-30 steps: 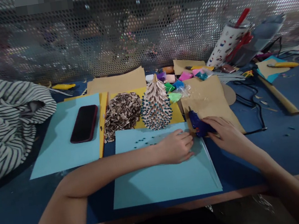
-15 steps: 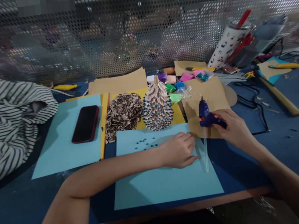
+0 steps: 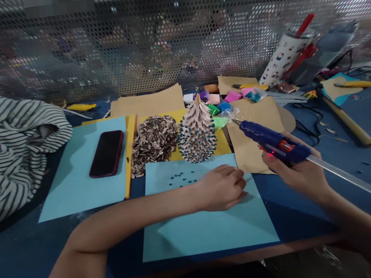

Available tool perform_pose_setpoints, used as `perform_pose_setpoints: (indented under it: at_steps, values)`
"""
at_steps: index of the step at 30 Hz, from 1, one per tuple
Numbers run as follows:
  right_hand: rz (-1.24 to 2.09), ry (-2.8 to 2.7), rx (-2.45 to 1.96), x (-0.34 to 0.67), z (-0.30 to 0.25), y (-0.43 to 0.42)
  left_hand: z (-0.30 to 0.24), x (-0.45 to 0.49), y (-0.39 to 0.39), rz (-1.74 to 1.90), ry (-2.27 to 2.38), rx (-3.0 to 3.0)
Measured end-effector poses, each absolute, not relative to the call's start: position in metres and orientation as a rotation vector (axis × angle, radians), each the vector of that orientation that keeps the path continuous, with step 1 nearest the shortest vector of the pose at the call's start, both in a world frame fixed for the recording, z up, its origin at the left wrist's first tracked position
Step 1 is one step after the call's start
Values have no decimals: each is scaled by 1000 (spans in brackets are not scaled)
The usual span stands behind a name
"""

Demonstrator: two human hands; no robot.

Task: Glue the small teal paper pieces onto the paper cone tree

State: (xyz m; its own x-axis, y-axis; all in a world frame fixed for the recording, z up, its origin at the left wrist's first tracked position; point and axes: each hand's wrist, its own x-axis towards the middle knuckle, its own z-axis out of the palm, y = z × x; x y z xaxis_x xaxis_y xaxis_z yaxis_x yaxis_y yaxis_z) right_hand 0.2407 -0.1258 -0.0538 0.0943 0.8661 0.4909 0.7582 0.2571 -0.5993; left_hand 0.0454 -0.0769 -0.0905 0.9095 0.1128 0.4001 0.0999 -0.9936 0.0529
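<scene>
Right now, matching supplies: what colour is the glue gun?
Dark blue glue gun, clearest in the head view.

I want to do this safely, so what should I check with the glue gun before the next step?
1. Grip: ok. Your right hand is wrapped around the blue glue gun.
2. Glue stick: ok. A long clear glue stick sticks out of the back of the gun.
3. Gun hot enough: cannot tell. A small red light shows, but pictures can't show heat.
4. Nozzle clear: not ok. The tip is right beside the clear plastic bag.
5. Other hand safe: ok. Your left hand rests on the light blue card, away from the tip.
6. Beads ready: ok. The teal beads lie on that card.
</scene>
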Motion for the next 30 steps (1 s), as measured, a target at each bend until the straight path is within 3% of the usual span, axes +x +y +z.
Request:
perform_pose_setpoints:
  at_steps: [6,10,19,30]
  values:
    - [112,-1736,-1466,226,-49,-120,-33,14,-63,1487,310,2712]
    - [145,-1770,-1399,221,-50,-117,-3,-1,-32,1838,635,2413]
    - [68,-1857,-1347,211,-49,-111,-5,-5,13,1418,802,2390]
    - [88,-1857,-1361,207,-49,-109,-3,-3,8,1399,785,2373]
